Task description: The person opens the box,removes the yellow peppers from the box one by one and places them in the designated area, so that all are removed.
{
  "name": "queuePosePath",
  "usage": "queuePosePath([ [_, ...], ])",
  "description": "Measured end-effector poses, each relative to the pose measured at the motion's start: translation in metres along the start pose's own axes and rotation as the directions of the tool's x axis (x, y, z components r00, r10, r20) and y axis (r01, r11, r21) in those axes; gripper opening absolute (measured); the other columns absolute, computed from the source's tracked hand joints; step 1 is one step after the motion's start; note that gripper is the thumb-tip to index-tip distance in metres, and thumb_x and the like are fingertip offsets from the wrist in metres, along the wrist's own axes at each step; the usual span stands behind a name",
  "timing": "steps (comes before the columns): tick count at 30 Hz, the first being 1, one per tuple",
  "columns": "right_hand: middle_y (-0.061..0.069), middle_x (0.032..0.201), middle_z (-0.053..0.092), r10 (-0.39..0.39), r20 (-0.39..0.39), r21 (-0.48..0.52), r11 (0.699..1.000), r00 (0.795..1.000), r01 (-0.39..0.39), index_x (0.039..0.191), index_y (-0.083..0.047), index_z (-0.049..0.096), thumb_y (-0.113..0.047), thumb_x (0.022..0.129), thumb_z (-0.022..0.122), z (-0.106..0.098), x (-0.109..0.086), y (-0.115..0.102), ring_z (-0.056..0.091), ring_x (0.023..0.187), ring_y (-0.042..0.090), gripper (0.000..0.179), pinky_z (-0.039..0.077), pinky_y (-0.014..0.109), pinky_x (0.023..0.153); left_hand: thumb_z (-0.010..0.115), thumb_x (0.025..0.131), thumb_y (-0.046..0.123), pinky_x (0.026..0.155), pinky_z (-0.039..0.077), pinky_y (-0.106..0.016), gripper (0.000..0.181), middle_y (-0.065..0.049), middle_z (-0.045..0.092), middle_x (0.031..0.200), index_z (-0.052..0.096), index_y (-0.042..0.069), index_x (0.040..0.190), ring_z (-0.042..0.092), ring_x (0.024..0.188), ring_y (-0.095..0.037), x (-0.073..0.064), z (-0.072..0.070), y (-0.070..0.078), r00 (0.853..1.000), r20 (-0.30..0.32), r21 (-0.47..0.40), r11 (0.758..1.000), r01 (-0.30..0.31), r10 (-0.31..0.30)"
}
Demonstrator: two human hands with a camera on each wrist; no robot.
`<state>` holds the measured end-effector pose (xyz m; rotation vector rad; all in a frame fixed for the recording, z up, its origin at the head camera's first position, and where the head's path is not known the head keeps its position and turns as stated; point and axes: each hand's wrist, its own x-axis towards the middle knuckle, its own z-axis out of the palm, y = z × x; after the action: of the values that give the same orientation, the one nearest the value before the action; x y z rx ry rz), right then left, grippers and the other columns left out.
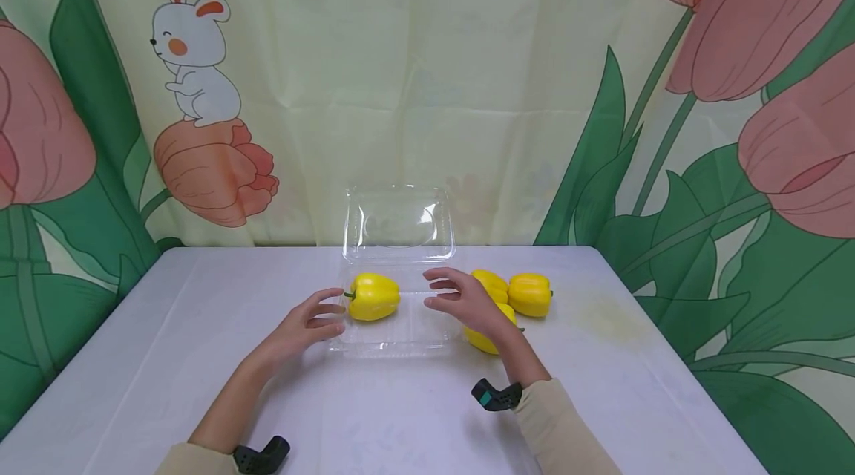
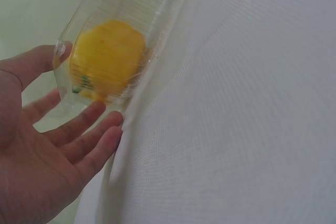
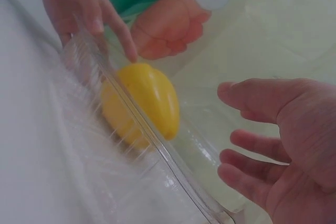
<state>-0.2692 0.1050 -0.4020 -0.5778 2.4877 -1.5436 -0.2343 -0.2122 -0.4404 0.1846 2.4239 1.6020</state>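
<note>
A yellow bell pepper (image 1: 374,297) lies in the left part of a clear plastic clamshell box (image 1: 394,347), its green stem pointing left. The box's hinged lid (image 1: 398,223) stands raised at the back. My left hand (image 1: 300,326) is at the box's left edge, fingers spread and loosely bent; in the left wrist view the thumb (image 2: 39,64) overlaps the clear rim. Over the right part of the box hovers my right hand (image 1: 473,304), holding nothing, with its fingers apart. In the right wrist view the pepper (image 3: 157,100) shows partly through the box wall.
Three more yellow bell peppers (image 1: 531,295) sit together right of the box, two of them partly hidden by the right hand. A white cloth covers the table (image 1: 200,326). Behind it hangs a curtain (image 1: 501,89) printed with tulips and a rabbit.
</note>
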Motion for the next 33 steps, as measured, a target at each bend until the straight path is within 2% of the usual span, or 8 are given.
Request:
queuePosePath([
  [5, 0.006, 0.138, 0.056, 0.014, -0.006, 0.0, 1.0, 1.0, -0.014, 0.132, -0.02, 0.057, -0.021, 0.089, 0.069, 0.002, 0.001, -0.002, 0.053, 0.128, 0.033, 0.044, 0.051, 0.042, 0.1, 0.065, 0.092, 0.028, 0.101, 0.05, -0.046, 0.065, -0.017, 0.051, 0.141, 0.033, 0.022, 0.148, 0.051, 0.13, -0.037, 0.0, 0.0, 0.0, 1.0, -0.004, -0.004, 1.0, 0.001, -0.001],
  [13, 0.01, 0.14, 0.054, 0.025, -0.006, -0.012, 1.0, 1.0, -0.026, 0.132, -0.02, 0.057, -0.021, 0.089, 0.07, 0.006, 0.005, -0.001, 0.054, 0.127, 0.031, 0.044, 0.052, 0.042, 0.1, 0.065, 0.092, 0.028, 0.101, 0.051, -0.046, 0.063, -0.017, 0.051, 0.141, 0.034, 0.023, 0.147, 0.051, 0.129, -0.037, 0.001, 0.0, -0.003, 1.0, 0.003, -0.006, 1.0, -0.014, 0.014],
  [22, 0.007, 0.139, 0.055, 0.028, -0.003, -0.013, 1.0, 1.0, -0.028, 0.131, -0.022, 0.057, -0.028, 0.088, 0.071, 0.01, 0.007, -0.004, 0.054, 0.127, 0.031, 0.046, 0.051, 0.043, 0.1, 0.065, 0.092, 0.028, 0.102, 0.05, -0.046, 0.063, -0.016, 0.05, 0.142, 0.034, 0.023, 0.148, 0.051, 0.129, -0.036, -0.001, 0.0, -0.001, 1.0, 0.007, -0.02, 1.0, -0.009, 0.009],
  [33, 0.004, 0.137, 0.056, 0.024, -0.001, -0.024, 0.999, 1.0, -0.024, 0.131, -0.021, 0.058, -0.028, 0.087, 0.072, 0.014, 0.01, -0.003, 0.056, 0.125, 0.026, 0.046, 0.051, 0.043, 0.1, 0.065, 0.092, 0.027, 0.101, 0.05, -0.045, 0.063, -0.017, 0.051, 0.141, 0.035, 0.022, 0.147, 0.051, 0.129, -0.036, -0.001, 0.0, -0.001, 1.0, 0.006, -0.024, 1.0, -0.013, 0.013],
])
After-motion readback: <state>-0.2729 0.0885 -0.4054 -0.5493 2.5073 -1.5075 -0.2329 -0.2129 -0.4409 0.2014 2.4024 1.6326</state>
